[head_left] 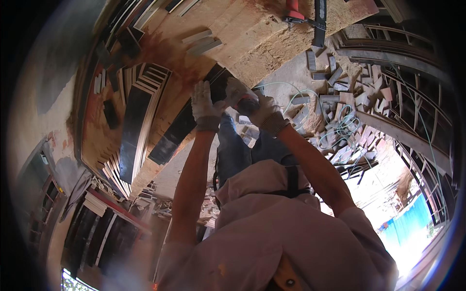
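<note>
My right hand (268,114), in a pale work glove, is closed around a hand-held power tool (247,105) with a dark and red body. The tool's front part is blurred, so I cannot tell its exact kind. It is at the right end of a long dark board (174,128) lying on the wooden work table (213,51). My left hand (206,104), also gloved, has its fingers stretched out over the board. Whether the palm presses on the board I cannot tell.
A stack of dark-faced boards (137,109) stands left of my hands. Short offcuts (203,42) lie farther back, with a red tool (293,13) at the far edge. Scrap blocks (340,99) and a looped pale green hose (344,127) cover the floor to the right.
</note>
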{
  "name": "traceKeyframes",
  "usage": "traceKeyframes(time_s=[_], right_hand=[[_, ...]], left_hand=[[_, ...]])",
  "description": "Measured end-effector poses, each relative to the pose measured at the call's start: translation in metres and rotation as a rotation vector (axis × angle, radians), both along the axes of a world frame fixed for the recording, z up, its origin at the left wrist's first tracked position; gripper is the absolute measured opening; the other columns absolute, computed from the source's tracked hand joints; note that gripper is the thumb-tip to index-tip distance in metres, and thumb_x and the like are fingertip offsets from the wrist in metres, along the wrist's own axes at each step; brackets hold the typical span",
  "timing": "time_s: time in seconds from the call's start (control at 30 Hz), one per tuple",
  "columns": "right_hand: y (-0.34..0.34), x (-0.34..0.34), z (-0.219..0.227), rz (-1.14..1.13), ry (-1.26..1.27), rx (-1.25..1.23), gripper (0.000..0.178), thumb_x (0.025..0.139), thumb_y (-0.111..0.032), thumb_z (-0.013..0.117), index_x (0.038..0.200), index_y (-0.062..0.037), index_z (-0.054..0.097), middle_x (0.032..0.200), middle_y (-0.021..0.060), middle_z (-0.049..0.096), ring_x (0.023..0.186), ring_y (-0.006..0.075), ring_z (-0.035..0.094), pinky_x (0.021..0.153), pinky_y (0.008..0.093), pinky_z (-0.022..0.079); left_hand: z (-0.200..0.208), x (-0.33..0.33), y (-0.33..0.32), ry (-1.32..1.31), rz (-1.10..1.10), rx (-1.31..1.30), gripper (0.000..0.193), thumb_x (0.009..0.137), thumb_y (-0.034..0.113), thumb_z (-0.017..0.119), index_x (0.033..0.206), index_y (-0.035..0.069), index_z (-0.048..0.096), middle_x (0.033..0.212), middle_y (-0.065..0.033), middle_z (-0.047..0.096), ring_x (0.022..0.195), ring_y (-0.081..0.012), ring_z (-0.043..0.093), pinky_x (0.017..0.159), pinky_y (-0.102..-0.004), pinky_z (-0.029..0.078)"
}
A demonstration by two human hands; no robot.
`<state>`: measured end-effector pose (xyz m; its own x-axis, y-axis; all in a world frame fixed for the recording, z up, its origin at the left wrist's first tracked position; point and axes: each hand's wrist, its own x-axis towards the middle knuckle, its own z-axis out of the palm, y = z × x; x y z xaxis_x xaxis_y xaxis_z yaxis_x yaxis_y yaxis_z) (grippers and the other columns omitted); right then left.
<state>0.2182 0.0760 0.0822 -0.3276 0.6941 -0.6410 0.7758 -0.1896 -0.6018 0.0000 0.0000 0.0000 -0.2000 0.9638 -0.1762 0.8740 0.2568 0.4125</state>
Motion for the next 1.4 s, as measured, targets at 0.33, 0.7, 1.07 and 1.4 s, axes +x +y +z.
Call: traceKeyframes(time_s=[0.33, 0.7, 1.07, 1.4], right_hand=[[-0.01, 0.006, -0.016, 0.048, -0.087, 0.061, 0.055, 0.073, -0.03, 0.079, 0.12, -0.0084, 0.061, 0.089, 0.0235, 0.071, 0.089, 0.0433, 0.07, 0.077, 0.0495, 0.058], [-0.021, 0.017, -0.025, 0.095, -0.144, 0.127, 0.063, 0.071, -0.038, 0.083, 0.122, -0.0069, 0.061, 0.091, 0.0227, 0.072, 0.087, 0.0417, 0.071, 0.074, 0.0496, 0.06], [-0.025, 0.001, 0.001, 0.057, 0.087, 0.194, 0.051, 0.072, -0.025, 0.082, 0.117, -0.0103, 0.063, 0.089, 0.0219, 0.072, 0.088, 0.0441, 0.069, 0.076, 0.051, 0.057], [-0.046, -0.061, -0.009, 0.266, 0.022, 0.158, 0.051, 0.077, -0.03, 0.08, 0.121, -0.0091, 0.063, 0.093, 0.0218, 0.072, 0.092, 0.0415, 0.07, 0.078, 0.0481, 0.058]], left_hand=[[0.005, -0.002, 0.005, 0.037, 0.019, -0.029, 0.092, 0.068, 0.028, 0.085, 0.147, 0.002, 0.045, 0.154, -0.0205, 0.042, 0.146, -0.035, 0.036, 0.121, -0.0461, 0.026], [0.014, 0.003, 0.003, 0.004, 0.064, -0.098, 0.091, 0.07, 0.026, 0.083, 0.149, 0.005, 0.043, 0.157, -0.0174, 0.039, 0.149, -0.0327, 0.031, 0.124, -0.0461, 0.021], [0.018, -0.025, -0.027, -0.115, 0.177, 0.115, 0.086, 0.069, 0.031, 0.084, 0.144, 0.007, 0.05, 0.155, -0.0166, 0.043, 0.147, -0.0323, 0.034, 0.124, -0.0467, 0.021], [-0.003, -0.041, -0.05, -0.152, 0.204, 0.122, 0.075, 0.066, 0.026, 0.083, 0.135, 0.009, 0.06, 0.148, -0.0128, 0.051, 0.143, -0.0321, 0.04, 0.121, -0.0449, 0.028]])
